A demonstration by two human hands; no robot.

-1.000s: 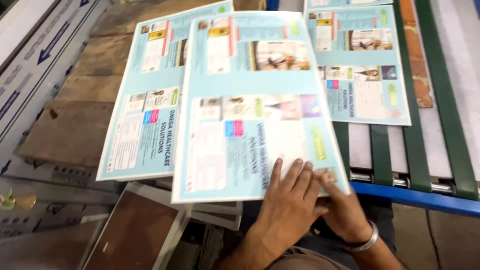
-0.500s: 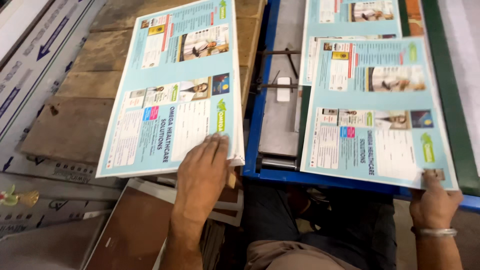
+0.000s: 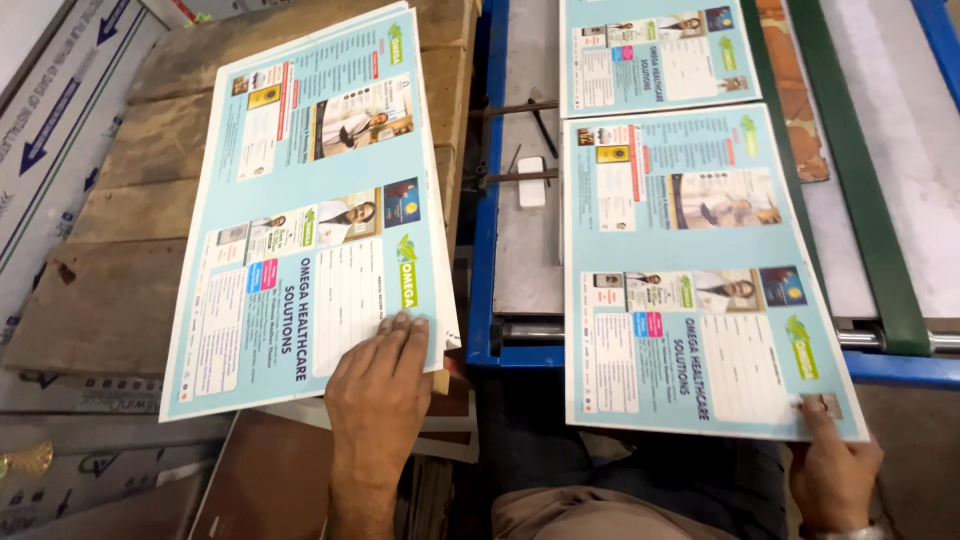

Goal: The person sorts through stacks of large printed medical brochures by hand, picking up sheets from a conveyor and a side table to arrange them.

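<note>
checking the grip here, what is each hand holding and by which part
The right hand pinches the near right corner of a light-blue printed sheet. The left hand lies flat on the near edge of the stacked sheets, pressing rather than gripping.

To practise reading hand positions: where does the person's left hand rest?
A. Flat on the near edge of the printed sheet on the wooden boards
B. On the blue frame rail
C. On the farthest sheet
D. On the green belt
A: the left hand lies palm-down on the lower corner of the left printed sheet over the wooden boards.
</note>
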